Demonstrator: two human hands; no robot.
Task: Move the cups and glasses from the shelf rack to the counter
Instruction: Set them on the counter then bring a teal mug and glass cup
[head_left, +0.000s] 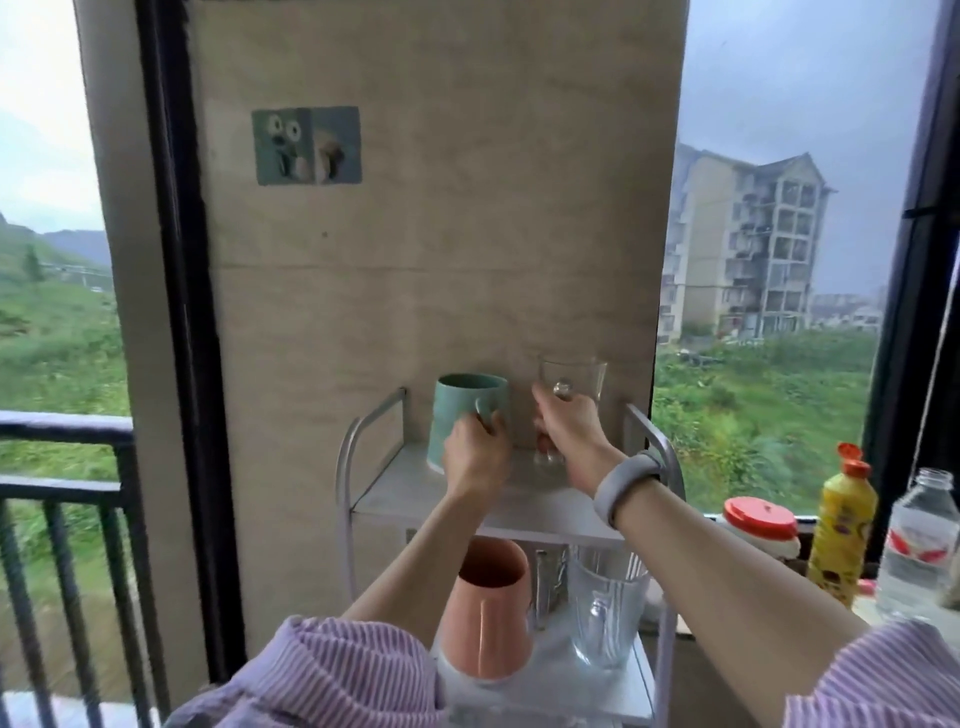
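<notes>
Head view. A white two-level shelf rack (519, 512) stands against a beige wall panel between two windows. On its top shelf, toward the left, stands a green mug (460, 415), upright. The left hand (475, 457) is at the mug's near side, its grip pressed together around the handle; the fingers are wrapped through or over the handle, though the blur makes it hard to say which.

To the right on the same shelf is a clear glass (571, 395), upright. The right hand (569, 431) has its grip pinching the glass at the near side, fingers closed around what appears to be a handle. Whether the glass base touches the shelf or sits just above it cannot be told; it looks slightly raised. A pale band (626, 486) is worn on the right wrist. Both forearms are bare, with striped purple sleeves (332, 670) pushed up near the elbows.

On the lower shelf stand a pink cup (485, 613) at left and a clear glass pitcher (608, 613) at right, both upright and apart from each other, neither touched.

To the right of the rack, the desk (914, 621) edge carries a yellow bottle (841, 535) with an orange cap, a clear water bottle (919, 545) just beside it, and a white jar with a red lid (761, 525) set behind on the window sill.

On the wall panel above the rack is a small blue sticker (306, 145). A dark railing (67, 488) shows outside the left window.
</notes>
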